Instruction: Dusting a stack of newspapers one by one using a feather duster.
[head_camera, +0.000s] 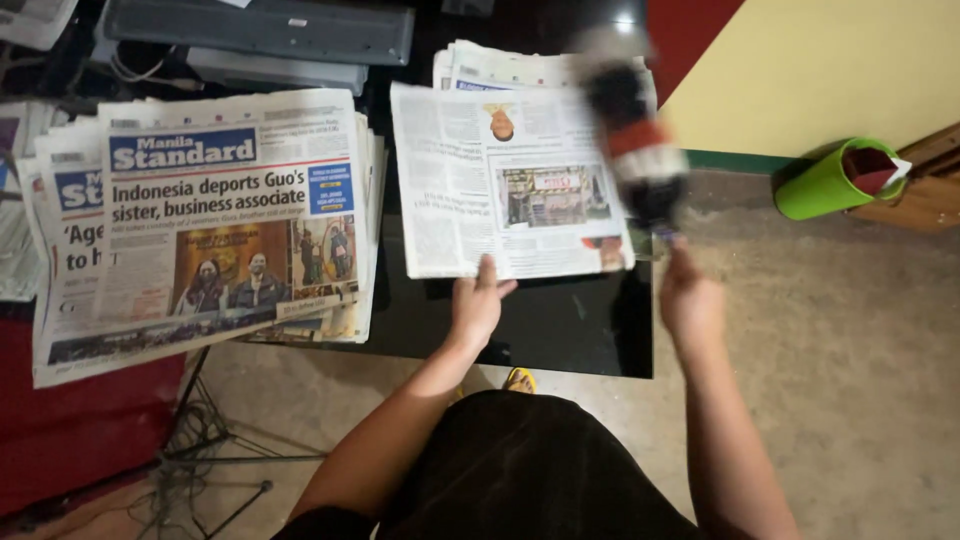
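A folded newspaper (500, 190) lies on the black table (560, 330) on top of a few more papers. My left hand (475, 305) grips its near edge, thumb on the page. My right hand (690, 300) is at the table's right corner and holds the thin lower end of a black, red and white object (632, 140). That object is raised over the paper's right side and is blurred by motion, so I cannot tell what it is.
A thick stack of newspapers (220, 220) covers the left of the table. A dark flat device (260, 30) sits behind it. A green cup (830, 180) lies tipped on the floor at the right by a yellow wall (820, 70). Stand legs and cables (200, 450) sit under the table's left side.
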